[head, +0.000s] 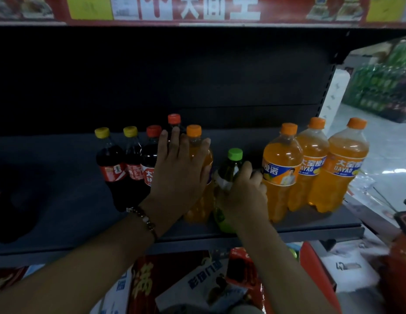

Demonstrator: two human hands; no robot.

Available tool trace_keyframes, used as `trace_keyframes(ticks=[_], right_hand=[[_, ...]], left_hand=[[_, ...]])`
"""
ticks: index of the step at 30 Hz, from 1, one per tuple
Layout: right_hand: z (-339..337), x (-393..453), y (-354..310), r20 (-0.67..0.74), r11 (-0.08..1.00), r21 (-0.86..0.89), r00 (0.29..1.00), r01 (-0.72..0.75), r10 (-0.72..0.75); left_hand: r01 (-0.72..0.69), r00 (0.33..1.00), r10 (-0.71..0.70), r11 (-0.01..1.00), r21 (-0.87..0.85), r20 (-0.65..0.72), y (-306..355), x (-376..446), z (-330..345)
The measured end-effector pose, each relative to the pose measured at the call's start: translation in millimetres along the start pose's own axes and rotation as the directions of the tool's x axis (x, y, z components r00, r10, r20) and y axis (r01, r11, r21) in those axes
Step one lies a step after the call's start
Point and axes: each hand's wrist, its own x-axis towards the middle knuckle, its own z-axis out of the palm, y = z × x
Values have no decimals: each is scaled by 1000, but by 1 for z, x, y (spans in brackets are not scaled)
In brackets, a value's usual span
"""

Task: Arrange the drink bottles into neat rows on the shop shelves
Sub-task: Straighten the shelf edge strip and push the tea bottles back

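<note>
Head view — right hand (241, 196) grips green-capped bottle (229, 173) on shelf (61, 223).

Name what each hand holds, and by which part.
Right hand grips the green-capped bottle around its middle. Left hand rests flat against an orange-capped bottle, gripping nothing.

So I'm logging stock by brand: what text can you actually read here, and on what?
"大窑" over "DAYAO": blue label band of the far-right large orange-drink plastic bottle.
"橙诺": label of the left large orange bottle.
"大" and "土": red banner above the shelf.
Cola labels, lower packaging: too blurred.
</note>
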Motion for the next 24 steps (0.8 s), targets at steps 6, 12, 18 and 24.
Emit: trace_keyframes(ticks=[6, 12, 18, 24], right_hand=[[-14, -29, 28, -21, 932, 333, 989, 146, -147], [-51, -24, 27, 282, 868, 496, 949, -17, -143], [-138, -43, 3, 549, 782, 551, 833, -293, -75], [-270, -32, -68, 670, 910, 361, 736, -205, -100]], left_hand=[[56, 998, -56, 998, -37, 3, 6, -2, 3], [115, 993, -108, 985, -128, 56, 7, 2, -6], [247, 931, -125, 906, -343, 342, 6, 2, -42], [483, 767, -66, 714, -507, 638, -3, -6, -207]])
